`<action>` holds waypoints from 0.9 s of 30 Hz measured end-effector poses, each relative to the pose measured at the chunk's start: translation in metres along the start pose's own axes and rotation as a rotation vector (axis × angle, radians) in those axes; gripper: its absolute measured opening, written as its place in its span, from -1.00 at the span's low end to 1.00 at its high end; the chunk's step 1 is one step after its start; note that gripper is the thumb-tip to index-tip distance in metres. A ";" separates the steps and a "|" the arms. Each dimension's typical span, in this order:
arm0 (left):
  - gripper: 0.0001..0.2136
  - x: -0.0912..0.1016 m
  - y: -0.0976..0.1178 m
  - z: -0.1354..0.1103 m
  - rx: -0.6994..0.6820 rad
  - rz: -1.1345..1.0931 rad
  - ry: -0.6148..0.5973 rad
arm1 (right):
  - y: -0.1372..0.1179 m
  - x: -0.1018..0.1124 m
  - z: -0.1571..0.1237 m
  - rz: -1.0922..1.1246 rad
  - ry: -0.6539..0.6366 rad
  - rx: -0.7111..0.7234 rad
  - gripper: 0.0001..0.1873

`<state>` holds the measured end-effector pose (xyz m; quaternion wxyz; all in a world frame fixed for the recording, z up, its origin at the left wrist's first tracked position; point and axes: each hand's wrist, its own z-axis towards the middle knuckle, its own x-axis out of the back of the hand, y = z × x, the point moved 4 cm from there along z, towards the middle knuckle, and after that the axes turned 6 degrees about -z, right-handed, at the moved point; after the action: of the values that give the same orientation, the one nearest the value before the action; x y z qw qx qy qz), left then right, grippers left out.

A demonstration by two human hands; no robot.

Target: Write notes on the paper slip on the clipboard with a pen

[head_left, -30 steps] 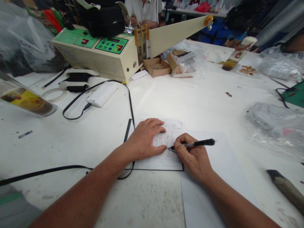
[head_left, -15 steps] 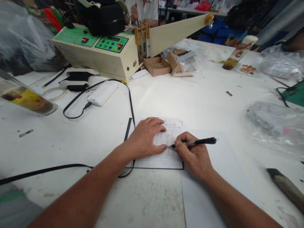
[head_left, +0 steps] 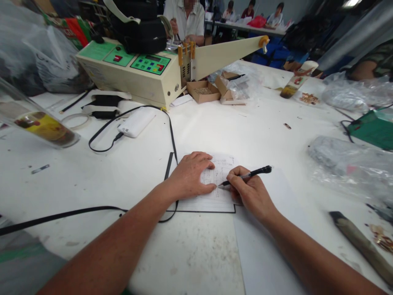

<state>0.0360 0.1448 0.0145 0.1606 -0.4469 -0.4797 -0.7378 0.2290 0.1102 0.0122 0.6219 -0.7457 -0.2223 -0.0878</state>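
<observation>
A sheet of paper with handwriting (head_left: 225,160) lies on the white table in front of me. My left hand (head_left: 193,175) rests on its left part, fingers spread, thumb pointing right. Pinched in my right hand (head_left: 250,191) is a black pen (head_left: 259,171), its tip at the paper close to my left thumb. Under the right forearm lies a larger blank white sheet (head_left: 260,254). A thin black cable (head_left: 172,135) runs down past my left wrist and is partly hidden by it.
A cream machine with green panels (head_left: 129,78) stands at the back left. Nearby are a white power bank (head_left: 136,123), a slanted glass with yellow contents (head_left: 46,127) and a small cardboard box (head_left: 202,91). Plastic bags (head_left: 350,164) and a dark-tipped tool (head_left: 359,241) lie right. A person (head_left: 186,20) sits opposite.
The view has tilted up slightly and shifted right, so people at a far table now show. My right hand and the pen have shifted slightly; the left hand stays on the paper.
</observation>
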 end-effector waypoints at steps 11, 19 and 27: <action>-0.56 -0.001 0.000 0.001 -0.011 0.005 -0.001 | 0.012 0.001 -0.019 0.014 0.096 0.096 -0.72; -0.56 0.000 0.000 0.001 -0.007 -0.009 0.005 | 0.012 0.001 -0.017 -0.044 0.112 0.148 -0.71; -0.55 -0.001 0.000 0.002 -0.017 -0.002 0.010 | 0.010 -0.004 -0.021 -0.132 0.045 0.240 -0.68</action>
<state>0.0373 0.1459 0.0140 0.1586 -0.4439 -0.4731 -0.7443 0.2327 0.0882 0.0064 0.7043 -0.6475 -0.2660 -0.1181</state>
